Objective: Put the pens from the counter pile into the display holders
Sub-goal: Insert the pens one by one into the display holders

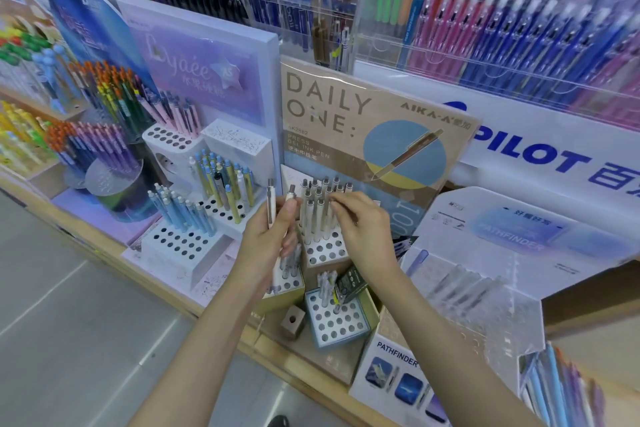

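Observation:
My left hand (pixel 273 232) holds two white pens (pixel 271 204) upright, just left of a brown display holder (pixel 323 246) with round holes. Several white and grey pens (pixel 320 204) stand in that holder's back rows. My right hand (pixel 360 222) is over these standing pens, its fingertips pinched on the top of one of them. In front, a lower yellow holder (pixel 287 282) and a blue holder (pixel 334 319) each carry a few pens. The counter pile itself is not in sight.
A "DAILY ONE" card (pixel 363 121) stands behind the brown holder. White stepped holders (pixel 187 243) with blue and yellow pens are at the left. A Pathfinder display (pixel 485 274) stands at the right. Acrylic racks (pixel 485 28) of pens fill the back wall. A small brown block (pixel 293 321) lies near the counter edge.

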Motion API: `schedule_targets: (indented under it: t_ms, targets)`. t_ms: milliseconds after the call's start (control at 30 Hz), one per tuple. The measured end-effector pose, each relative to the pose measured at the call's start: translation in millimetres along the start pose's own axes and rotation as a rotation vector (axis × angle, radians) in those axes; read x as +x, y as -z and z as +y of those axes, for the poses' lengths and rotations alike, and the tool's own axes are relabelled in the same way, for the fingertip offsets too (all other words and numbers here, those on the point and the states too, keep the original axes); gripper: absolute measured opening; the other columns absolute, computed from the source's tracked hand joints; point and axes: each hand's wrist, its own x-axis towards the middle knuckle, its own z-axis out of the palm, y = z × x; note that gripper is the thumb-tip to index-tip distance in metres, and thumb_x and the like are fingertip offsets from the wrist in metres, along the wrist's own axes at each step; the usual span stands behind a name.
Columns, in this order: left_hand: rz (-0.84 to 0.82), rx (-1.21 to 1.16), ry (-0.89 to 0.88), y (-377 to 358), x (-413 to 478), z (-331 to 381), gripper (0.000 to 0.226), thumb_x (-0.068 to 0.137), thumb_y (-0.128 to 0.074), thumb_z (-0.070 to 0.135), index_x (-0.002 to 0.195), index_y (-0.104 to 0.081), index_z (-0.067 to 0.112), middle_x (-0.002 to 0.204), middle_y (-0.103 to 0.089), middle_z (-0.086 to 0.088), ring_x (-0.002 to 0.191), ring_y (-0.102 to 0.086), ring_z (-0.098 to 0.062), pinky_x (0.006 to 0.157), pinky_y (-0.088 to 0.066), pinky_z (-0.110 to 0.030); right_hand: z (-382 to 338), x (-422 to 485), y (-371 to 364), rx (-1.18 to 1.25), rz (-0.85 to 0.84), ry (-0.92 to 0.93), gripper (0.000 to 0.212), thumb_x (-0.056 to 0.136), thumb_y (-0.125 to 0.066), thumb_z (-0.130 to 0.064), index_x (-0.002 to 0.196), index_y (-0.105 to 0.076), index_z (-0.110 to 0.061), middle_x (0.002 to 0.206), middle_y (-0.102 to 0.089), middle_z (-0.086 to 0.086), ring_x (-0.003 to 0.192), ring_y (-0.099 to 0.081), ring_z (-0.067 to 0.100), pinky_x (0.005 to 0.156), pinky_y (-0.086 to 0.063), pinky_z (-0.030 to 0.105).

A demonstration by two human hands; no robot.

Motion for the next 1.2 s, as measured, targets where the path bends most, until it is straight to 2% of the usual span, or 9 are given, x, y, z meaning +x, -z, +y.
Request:
schedule_targets:
  t_ms: [200,367,467,600,700,833,900,1067,1200]
  targets:
    - [0.003,0.004,0.006,0,-2,0,0.019,0.094,-0.050,0.029,0.085,-0.045,0.012,0.060,-0.042,0.004,0.043,-0.033,-0.007,0.039,-0.029,-0.018,-4,10,-3,0.028,-0.019,-0.205,0.019,0.093,-0.060,-0.013,0.107,-0.072,-0.008,0.103,-0.071,0.005,0.093,-0.063,0.016,0.087,-0.048,0.024]
    - [0.004,-0.069,0.077,-7,-3,0,0.018,0.100,-0.041,0.028,0.088,-0.041,0.015,0.069,-0.047,0.005,0.044,-0.033,-0.004,0.038,-0.028,-0.015,-7,8,3,0.102,-0.047,-0.264,0.015,0.094,-0.059,-0.013,0.104,-0.068,-0.008,0.096,-0.069,0.002,0.086,-0.060,0.009,0.082,-0.048,0.022]
    - [0.012,-0.167,0.134,-11,-2,1,0.016,0.102,-0.039,0.016,0.086,-0.040,0.014,0.069,-0.049,0.002,0.043,-0.033,-0.005,0.036,-0.027,-0.015,-16,-6,5,0.078,0.048,-0.135,0.014,0.095,-0.057,-0.013,0.106,-0.065,-0.009,0.102,-0.058,-0.001,0.094,-0.057,0.010,0.085,-0.045,0.021]
    - [-0.032,-0.141,0.126,-15,-2,1,0.016,0.101,-0.038,0.011,0.086,-0.042,0.013,0.068,-0.051,0.003,0.046,-0.035,-0.007,0.038,-0.029,-0.017,-31,-16,7,0.394,-0.062,-0.229,0.006,0.092,-0.061,-0.023,0.095,-0.066,-0.026,0.098,-0.061,-0.005,0.090,-0.057,0.000,0.080,-0.041,0.009]
    - [-0.103,-0.134,0.119,-21,-3,0,0.012,0.101,-0.040,0.016,0.092,-0.045,0.010,0.069,-0.051,0.004,0.049,-0.038,-0.006,0.039,-0.032,-0.017,-36,-6,10,0.714,-0.138,-0.435,0.012,0.092,-0.062,-0.023,0.098,-0.069,-0.016,0.090,-0.067,0.004,0.092,-0.062,0.017,0.088,-0.048,0.024]
    - [-0.154,-0.210,0.124,-32,-1,-3,0.011,0.100,-0.043,0.015,0.099,-0.051,0.007,0.068,-0.053,0.004,0.047,-0.040,-0.005,0.039,-0.032,-0.016,-31,1,18,0.838,-0.107,-0.546,0.016,0.090,-0.063,-0.012,0.104,-0.069,-0.012,0.096,-0.068,0.012,0.099,-0.063,0.030,0.094,-0.049,0.037]
    - [-0.186,-0.208,0.140,-37,0,-3,0.015,0.097,-0.047,0.020,0.097,-0.055,0.008,0.069,-0.053,0.002,0.047,-0.042,-0.006,0.039,-0.033,-0.016,-26,2,24,0.849,-0.107,-0.556,0.011,0.087,-0.066,-0.008,0.097,-0.068,-0.012,0.091,-0.067,0.015,0.090,-0.062,0.035,0.091,-0.050,0.044]
    - [-0.043,0.106,0.125,-46,1,-4,0.031,0.095,-0.045,0.043,0.090,-0.065,0.021,0.076,-0.069,0.005,0.066,-0.065,-0.004,0.056,-0.047,-0.012,-17,6,41,0.795,0.011,-0.485,0.014,0.081,-0.073,-0.007,0.085,-0.061,-0.013,0.081,-0.066,0.006,0.073,-0.062,0.012,0.068,-0.050,0.018]
    - [0.021,0.292,0.088,-52,-1,-2,0.038,0.090,-0.031,0.061,0.096,-0.059,0.034,0.093,-0.060,0.021,0.074,-0.053,0.022,0.062,-0.037,-0.004,-7,12,51,0.578,0.179,-0.389,0.016,0.082,-0.073,-0.011,0.092,-0.064,-0.020,0.088,-0.066,0.000,0.079,-0.062,0.006,0.073,-0.051,0.017]
